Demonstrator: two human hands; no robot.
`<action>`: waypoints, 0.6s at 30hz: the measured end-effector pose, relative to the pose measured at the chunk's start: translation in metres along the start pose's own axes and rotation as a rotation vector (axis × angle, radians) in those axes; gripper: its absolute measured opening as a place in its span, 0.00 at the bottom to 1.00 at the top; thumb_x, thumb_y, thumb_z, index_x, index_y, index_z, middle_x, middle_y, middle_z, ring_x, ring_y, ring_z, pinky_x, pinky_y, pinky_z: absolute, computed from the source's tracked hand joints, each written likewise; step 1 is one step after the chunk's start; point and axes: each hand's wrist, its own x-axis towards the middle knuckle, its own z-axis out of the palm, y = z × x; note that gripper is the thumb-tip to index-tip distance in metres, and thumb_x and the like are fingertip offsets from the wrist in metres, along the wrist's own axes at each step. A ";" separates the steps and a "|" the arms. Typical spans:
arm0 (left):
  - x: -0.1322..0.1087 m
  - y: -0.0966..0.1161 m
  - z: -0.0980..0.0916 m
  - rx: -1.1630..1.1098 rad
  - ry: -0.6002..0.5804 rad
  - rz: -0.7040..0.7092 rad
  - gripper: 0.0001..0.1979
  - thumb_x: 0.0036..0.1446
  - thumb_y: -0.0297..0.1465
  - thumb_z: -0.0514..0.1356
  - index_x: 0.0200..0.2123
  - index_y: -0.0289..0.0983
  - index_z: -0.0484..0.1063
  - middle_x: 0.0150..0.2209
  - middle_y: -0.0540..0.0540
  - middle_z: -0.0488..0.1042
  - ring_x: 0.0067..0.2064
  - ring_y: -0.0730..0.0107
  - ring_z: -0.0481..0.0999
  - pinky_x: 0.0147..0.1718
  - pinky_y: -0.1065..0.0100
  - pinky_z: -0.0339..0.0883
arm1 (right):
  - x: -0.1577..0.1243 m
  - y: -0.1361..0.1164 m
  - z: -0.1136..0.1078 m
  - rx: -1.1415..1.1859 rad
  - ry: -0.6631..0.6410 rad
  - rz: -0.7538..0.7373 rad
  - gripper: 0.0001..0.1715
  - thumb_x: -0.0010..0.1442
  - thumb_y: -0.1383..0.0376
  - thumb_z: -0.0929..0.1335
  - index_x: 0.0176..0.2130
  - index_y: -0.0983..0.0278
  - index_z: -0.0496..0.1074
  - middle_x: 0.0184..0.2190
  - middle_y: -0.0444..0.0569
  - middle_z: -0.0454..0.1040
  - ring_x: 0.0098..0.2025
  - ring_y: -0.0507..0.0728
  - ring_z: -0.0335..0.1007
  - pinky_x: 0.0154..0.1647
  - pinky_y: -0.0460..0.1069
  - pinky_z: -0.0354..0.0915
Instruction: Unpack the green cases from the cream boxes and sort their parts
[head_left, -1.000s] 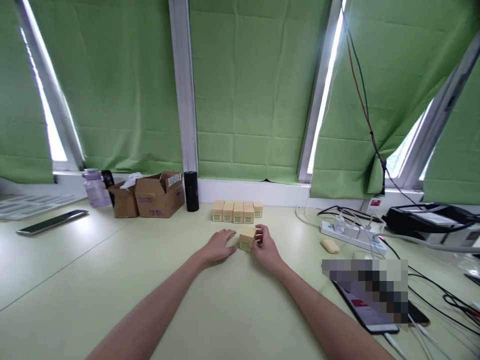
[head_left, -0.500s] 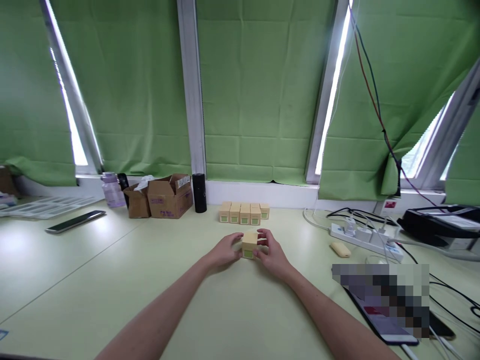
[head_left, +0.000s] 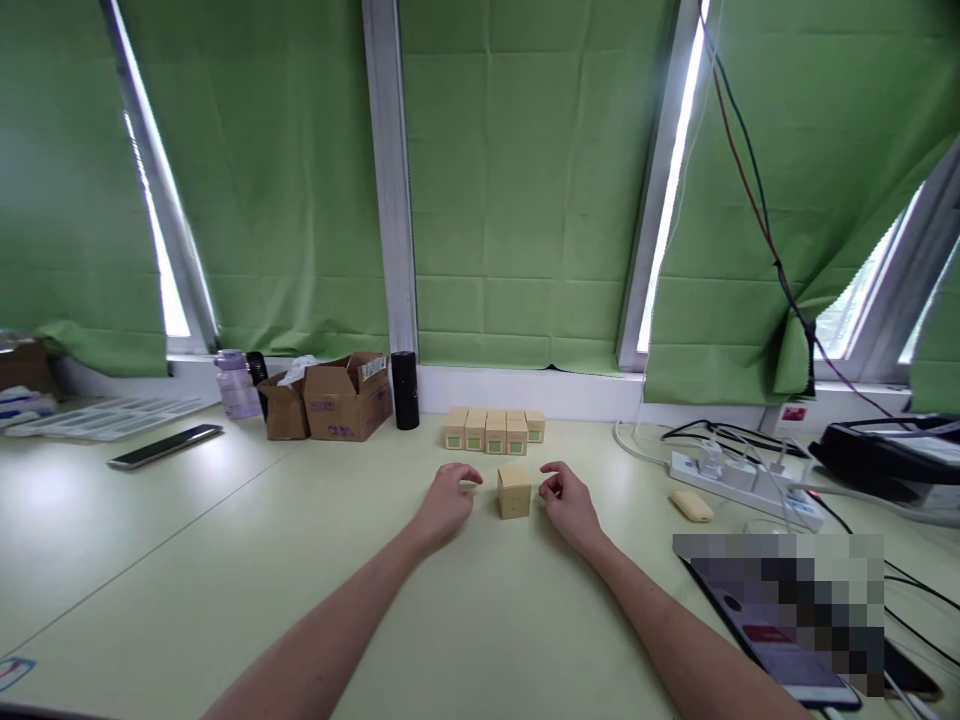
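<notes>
A small cardboard box (head_left: 514, 497) stands on the table between my two hands, its lid flap slightly raised at the top. The face turned toward me is plain brown. My left hand (head_left: 445, 505) is to the left of the box, not touching it, with its fingers apart and slightly bent. On the other side, my right hand (head_left: 568, 508) hovers close to the box with loosely curled fingers and holds nothing. Behind them, several similar small boxes (head_left: 496, 433) with green labels are grouped together near the wall.
Back left are an opened carton (head_left: 341, 410), a black cylinder (head_left: 405, 390), a lilac bottle (head_left: 238, 385) and a phone (head_left: 165, 446). On the right lie a power strip (head_left: 742, 485) with cables, a cream-coloured case (head_left: 691, 506), a tablet (head_left: 795, 655) and a black device (head_left: 870, 455).
Both hands have let go of the small box and moved apart to either side. The box has been turned: its green-labelled face no longer points toward me. The view has shifted slightly.
</notes>
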 end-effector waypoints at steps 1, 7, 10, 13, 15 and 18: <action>0.000 0.000 0.000 0.001 -0.003 0.004 0.21 0.50 0.18 0.53 0.44 0.39 0.76 0.54 0.41 0.76 0.64 0.54 0.69 0.65 0.54 0.62 | 0.000 -0.002 0.000 0.010 0.000 -0.006 0.15 0.58 0.62 0.64 0.46 0.58 0.70 0.30 0.44 0.76 0.32 0.59 0.73 0.36 0.52 0.68; -0.005 0.002 0.008 -0.027 -0.074 0.019 0.27 0.54 0.21 0.54 0.57 0.36 0.71 0.62 0.36 0.70 0.57 0.62 0.77 0.64 0.61 0.65 | -0.004 -0.014 0.003 0.070 -0.040 -0.093 0.19 0.56 0.62 0.66 0.49 0.58 0.70 0.32 0.45 0.76 0.36 0.59 0.74 0.39 0.52 0.69; -0.008 0.007 0.010 -0.013 -0.166 0.022 0.34 0.55 0.22 0.55 0.66 0.37 0.64 0.67 0.36 0.64 0.65 0.58 0.71 0.68 0.58 0.60 | -0.006 -0.016 0.006 0.079 -0.090 -0.122 0.23 0.55 0.64 0.66 0.51 0.57 0.68 0.32 0.44 0.76 0.37 0.58 0.75 0.41 0.52 0.70; -0.010 0.011 0.009 0.034 -0.207 0.044 0.36 0.55 0.23 0.56 0.68 0.38 0.62 0.68 0.39 0.64 0.73 0.55 0.56 0.71 0.54 0.55 | -0.007 -0.014 0.008 0.060 -0.102 -0.110 0.23 0.55 0.64 0.66 0.52 0.57 0.67 0.32 0.43 0.75 0.37 0.58 0.75 0.41 0.51 0.69; -0.009 0.012 0.009 0.029 -0.184 0.057 0.32 0.54 0.22 0.56 0.64 0.38 0.66 0.67 0.39 0.66 0.74 0.56 0.54 0.71 0.55 0.55 | -0.006 -0.012 0.007 0.031 -0.068 -0.077 0.22 0.56 0.64 0.65 0.51 0.57 0.67 0.31 0.43 0.75 0.35 0.58 0.74 0.39 0.52 0.68; -0.007 0.011 0.008 0.024 -0.120 0.032 0.23 0.52 0.21 0.55 0.51 0.40 0.76 0.64 0.40 0.68 0.72 0.54 0.57 0.69 0.55 0.56 | -0.005 -0.008 0.004 -0.003 -0.005 -0.019 0.20 0.57 0.64 0.64 0.50 0.57 0.67 0.30 0.43 0.75 0.34 0.59 0.72 0.38 0.53 0.66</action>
